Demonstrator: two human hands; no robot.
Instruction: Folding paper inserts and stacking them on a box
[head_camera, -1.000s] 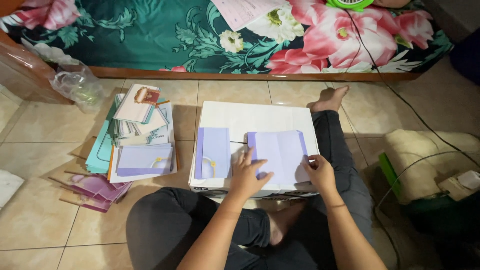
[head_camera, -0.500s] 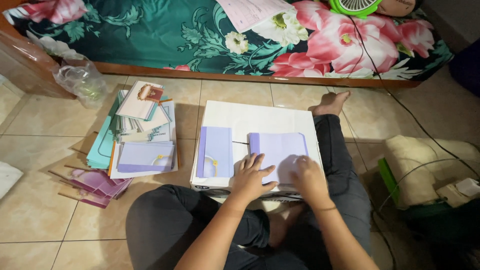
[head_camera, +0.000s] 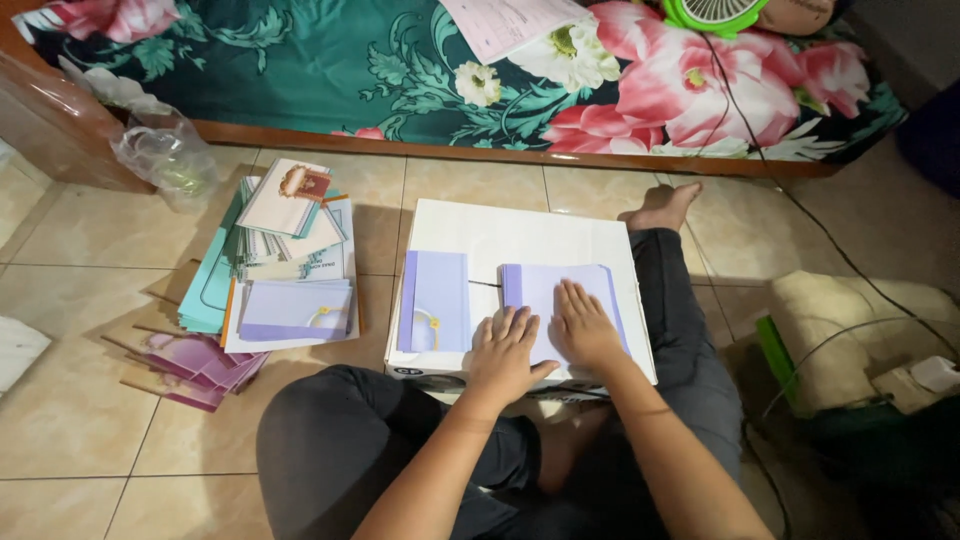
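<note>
I sit cross-legged on the tiled floor with a white box (head_camera: 520, 232) across my lap as a work surface. A lavender folded card (head_camera: 550, 288) lies on its right half. My left hand (head_camera: 505, 355) and my right hand (head_camera: 582, 325) both press flat on that card, fingers together, side by side. A second lavender card (head_camera: 434, 300) with a small gold ornament lies flat on the box's left half, untouched.
Left of the box sits a pile of cards and envelopes (head_camera: 285, 265), teal and lavender, with pink-purple pieces (head_camera: 195, 362) nearer me. A clear plastic bag (head_camera: 165, 155) lies by the bed. The floral bedspread (head_camera: 480, 70) runs along the top; a cable (head_camera: 850, 270) and cushion (head_camera: 850, 330) lie right.
My right hand has slid from the card's right edge toward its middle, beside my left hand. The view has shifted slightly.
</note>
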